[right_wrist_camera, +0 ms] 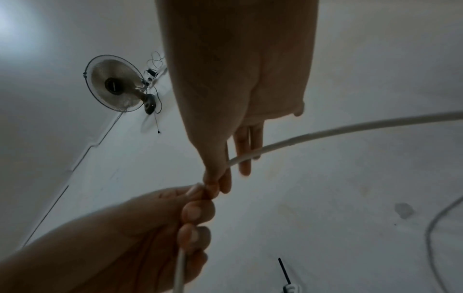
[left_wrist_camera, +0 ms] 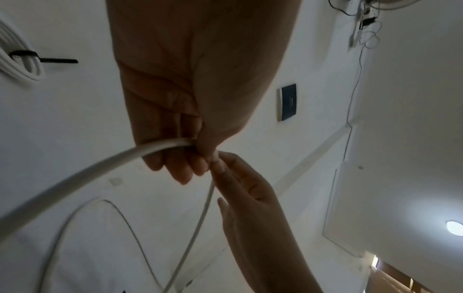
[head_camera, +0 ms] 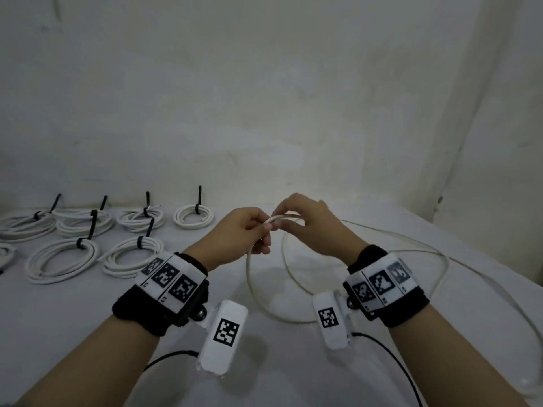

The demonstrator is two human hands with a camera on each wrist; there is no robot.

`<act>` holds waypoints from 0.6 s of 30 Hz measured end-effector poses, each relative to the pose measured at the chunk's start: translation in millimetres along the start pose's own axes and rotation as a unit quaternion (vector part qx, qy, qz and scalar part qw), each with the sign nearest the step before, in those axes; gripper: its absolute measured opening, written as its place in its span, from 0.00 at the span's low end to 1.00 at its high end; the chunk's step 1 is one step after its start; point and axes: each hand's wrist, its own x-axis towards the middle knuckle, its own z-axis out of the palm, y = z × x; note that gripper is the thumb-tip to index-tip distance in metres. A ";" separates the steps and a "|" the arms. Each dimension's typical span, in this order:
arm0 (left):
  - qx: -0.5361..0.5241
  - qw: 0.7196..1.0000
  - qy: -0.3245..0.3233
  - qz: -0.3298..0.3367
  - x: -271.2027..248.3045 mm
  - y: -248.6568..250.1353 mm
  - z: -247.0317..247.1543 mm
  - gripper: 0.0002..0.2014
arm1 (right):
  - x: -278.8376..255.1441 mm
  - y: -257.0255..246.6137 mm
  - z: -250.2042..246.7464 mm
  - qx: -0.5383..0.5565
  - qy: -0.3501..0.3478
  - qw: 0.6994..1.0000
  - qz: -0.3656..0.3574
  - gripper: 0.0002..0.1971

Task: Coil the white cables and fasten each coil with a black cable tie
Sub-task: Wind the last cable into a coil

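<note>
Wrist bands: black bands carrying white plates with square black-and-white markers sit on both forearms, nearest the head camera; a white camera housing [head_camera: 222, 336] hangs under the left wrist and another [head_camera: 332, 321] under the right.
Black leads: a thin dark lead runs back from each housing across the table [head_camera: 88, 318] toward the person.
Loose white cable [head_camera: 264, 301]: it hangs from the hands in a wide loop whose bottom rests on the white table between the wrists; the rest trails off to the right in long slack curves.
Left hand [head_camera: 238, 235]: fingers curled round the cable, gripping it above the table; in the left wrist view the cable enters the closed fist from the lower left.
Right hand [head_camera: 311, 227]: thumb and forefinger pinch the cable right beside the left hand's fingertips, the two hands touching; in the right wrist view the other fingers [right_wrist_camera: 244, 150] point out straight behind the cable.
Finished coils [head_camera: 63, 258]: several white coils lie in two rows on the left part of the table, well apart from the hands.
Black cable ties [head_camera: 199, 201]: each coil wears one, the free tail sticking up or out.
Wall [head_camera: 264, 98]: plain and whitish, behind the table.
Fan [right_wrist_camera: 115, 85]: a wall-mounted one shows in the right wrist view, high up.
</note>
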 end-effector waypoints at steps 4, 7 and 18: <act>-0.062 0.997 0.042 0.009 -14.2 -11.7 -13.5 0.13 | 24.5 -7.0 -11.8 0.147 0.110 0.983 0.010 0.08; -0.155 0.985 0.072 0.002 -24.5 -35.5 -21.8 0.18 | 40.6 -3.0 -15.3 0.195 0.249 0.948 0.039 0.08; -0.536 0.815 0.215 0.044 -40.9 -64.8 -83.5 0.23 | 43.9 7.5 30.4 0.010 -0.014 1.000 0.006 0.07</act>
